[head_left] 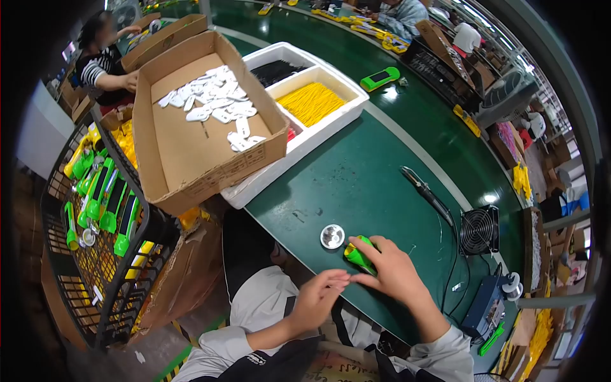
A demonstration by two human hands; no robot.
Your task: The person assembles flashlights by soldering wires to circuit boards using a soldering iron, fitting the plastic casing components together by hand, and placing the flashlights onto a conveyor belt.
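Note:
My right hand (393,270) is wrapped round a green and yellow flashlight body (361,253) at the near edge of the green table; part of it is hidden under my fingers. A round silver reflector cup (332,236) lies on the table just left of that, apart from it. My left hand (319,296) hovers at the table's edge, fingers stretched out towards my right thumb, with nothing visible in it.
A cardboard box (213,175) of white plastic parts rests on a white foam tray (331,127) with yellow and black wires. Left stands a black crate (118,280) of green flashlights. A soldering iron (428,194), small fan (479,230) and blue soldering station (485,309) sit right. Co-workers sit beyond.

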